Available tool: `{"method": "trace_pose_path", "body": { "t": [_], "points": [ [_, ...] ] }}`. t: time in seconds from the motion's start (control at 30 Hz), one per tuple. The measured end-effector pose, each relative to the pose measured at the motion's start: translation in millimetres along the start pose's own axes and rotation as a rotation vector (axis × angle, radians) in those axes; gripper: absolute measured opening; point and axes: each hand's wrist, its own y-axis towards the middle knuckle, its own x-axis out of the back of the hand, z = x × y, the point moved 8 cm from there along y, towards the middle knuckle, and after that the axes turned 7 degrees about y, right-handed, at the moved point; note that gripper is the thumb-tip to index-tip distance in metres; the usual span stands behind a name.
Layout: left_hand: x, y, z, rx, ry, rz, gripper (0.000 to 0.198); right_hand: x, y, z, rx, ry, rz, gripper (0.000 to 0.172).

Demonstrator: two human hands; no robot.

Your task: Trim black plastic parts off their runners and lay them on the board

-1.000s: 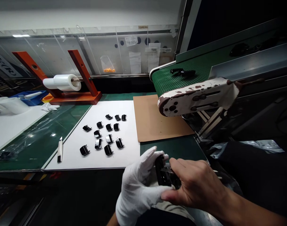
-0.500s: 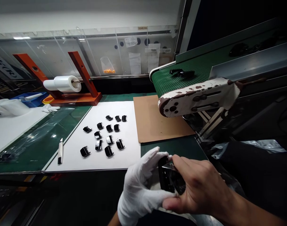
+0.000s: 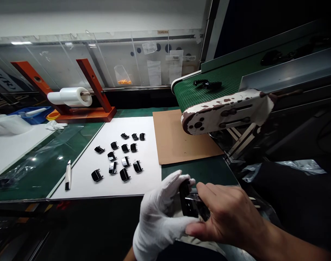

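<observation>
In a white glove, my left hand (image 3: 157,217) is closed round a black plastic part (image 3: 186,204) above the table's front edge. The part is held tilted, its slotted inner side partly visible. My bare right hand (image 3: 227,214) grips the same part from the other side, forefinger at the top and thumb at the bottom. A glossy strip shows between the hands; whether it is a separate piece I cannot tell. On the white sheet (image 3: 81,185) to the left lie several small glossy black caps (image 3: 124,174) with short prongs.
A craft knife (image 3: 68,175) lies left of the caps. Brown cardboard (image 3: 187,145) lies under the end of a green conveyor belt (image 3: 227,78), which carries black parts (image 3: 207,85). A film roll (image 3: 75,97) hangs on an orange stand (image 3: 94,114) at the back left.
Both hands and the black part have shifted slightly left in view, and the part has turned a little. The right fingers sit slightly further from its upper edge. The caps lie as before.
</observation>
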Motion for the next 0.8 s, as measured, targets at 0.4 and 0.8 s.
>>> {"method": "trace_pose_path", "body": {
  "t": [0.4,0.8],
  "points": [
    [1.6,1,-2,-0.038,0.032,-0.010,0.071,0,1,-1,-0.023,0.047,-0.015,0.073],
    [1.3,2,-12,-0.074,0.178,-0.002,0.073,1,2,-5,-0.071,0.041,0.009,0.081]
  ]
}}
